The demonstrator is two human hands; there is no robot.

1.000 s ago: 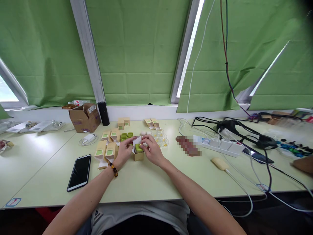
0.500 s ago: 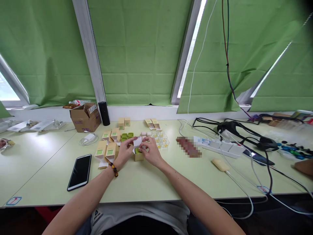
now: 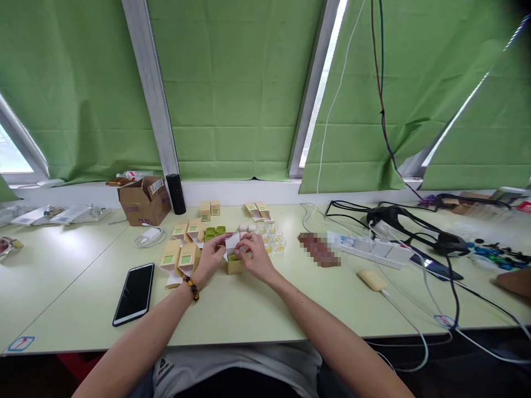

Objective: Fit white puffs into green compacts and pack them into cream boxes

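Note:
A small kraft-paper box [image 3: 234, 268] stands upright on the table with its white inner flap [image 3: 232, 241] raised. My left hand [image 3: 214, 255] pinches this box by the flap on its left side. Inside its opening sits a small green container [image 3: 233, 257], and my right hand [image 3: 253, 251] has its fingertips closed on that container. Just behind my left hand are more green square containers [image 3: 215, 231]. Clear small cups with yellow bottoms [image 3: 269, 237] lie beyond my right hand. Left of my hands stand several open kraft boxes [image 3: 189, 255].
A phone [image 3: 134, 293] lies at the front left, near a coiled white charger cable [image 3: 149, 236]. A brown carton [image 3: 145, 202] and a black cylinder [image 3: 176, 194] stand at the back. On the right are a power strip [image 3: 371, 249], a cream mouse-shaped object [image 3: 372, 279] and tangled cables.
The green container has gone slightly deeper into the box, with my right fingertips following it down. My left hand stays at the flap. The whole view has shifted a little.

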